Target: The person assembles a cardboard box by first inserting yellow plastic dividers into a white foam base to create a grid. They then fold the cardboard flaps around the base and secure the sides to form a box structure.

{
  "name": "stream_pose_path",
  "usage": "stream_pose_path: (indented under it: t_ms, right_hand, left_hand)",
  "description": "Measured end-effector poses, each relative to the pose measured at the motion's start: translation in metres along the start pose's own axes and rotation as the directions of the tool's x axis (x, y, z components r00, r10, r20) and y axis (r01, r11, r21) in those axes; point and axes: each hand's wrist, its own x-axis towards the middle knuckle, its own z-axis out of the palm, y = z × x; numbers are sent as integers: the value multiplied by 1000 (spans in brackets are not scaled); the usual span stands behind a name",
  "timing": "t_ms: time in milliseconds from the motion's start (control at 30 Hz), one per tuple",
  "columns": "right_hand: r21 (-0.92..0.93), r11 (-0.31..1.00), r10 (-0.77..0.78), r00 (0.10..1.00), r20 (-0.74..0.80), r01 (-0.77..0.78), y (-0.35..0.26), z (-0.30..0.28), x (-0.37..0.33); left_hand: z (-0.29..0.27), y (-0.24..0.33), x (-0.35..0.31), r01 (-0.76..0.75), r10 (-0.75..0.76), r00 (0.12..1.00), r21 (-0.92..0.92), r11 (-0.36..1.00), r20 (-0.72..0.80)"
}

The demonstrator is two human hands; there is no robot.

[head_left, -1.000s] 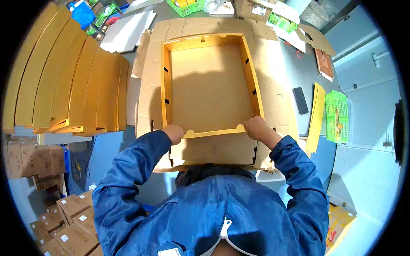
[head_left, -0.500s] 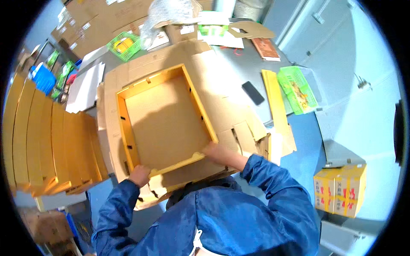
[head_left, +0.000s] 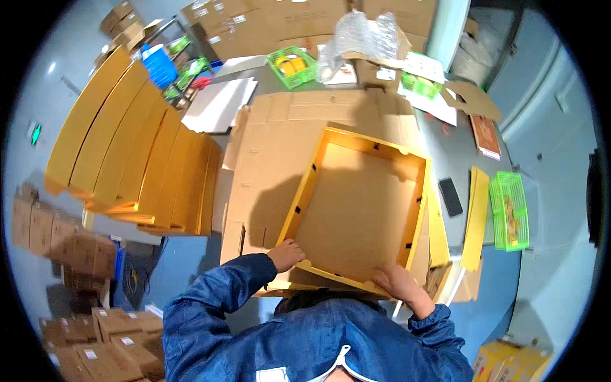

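Note:
A shallow yellow cardboard box (head_left: 293, 213), open at the top with a brown inner face, lies turned at an angle on a large flat brown cardboard sheet (head_left: 270, 140). Small black marks show along its inner walls. My left hand (head_left: 286, 256) is closed over the rim at the near left corner. Near the right end of the close wall, my right hand (head_left: 399, 283) has its fingers bent over the edge. Both hands' thumbs are partly hidden.
Several yellow boxes (head_left: 137, 153) stand stacked on the left. Yellow cardboard strips (head_left: 474, 219), a black phone (head_left: 450, 197) and a green basket (head_left: 510, 213) lie on the right. Another green basket (head_left: 293, 67) and bubble wrap (head_left: 366, 41) are at the back.
My view has swung left. The yellow box has turned clockwise and shifted right on the cardboard sheet. Both hands have stayed at its near wall.

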Motion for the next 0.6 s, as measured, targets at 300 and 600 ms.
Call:
stream_pose_path:
  t_ms: [300,600]
  right_hand:
    - [-318,944,-247,833,-495,91,0,-6,212]
    - [-444,889,-98,902,-420,-110,2,36,270]
  left_hand:
    - [-131,-45,-22,373,-499,852,-849,373,155]
    - [-59,-359,-57,-175,-982,149,-980,92,-119]
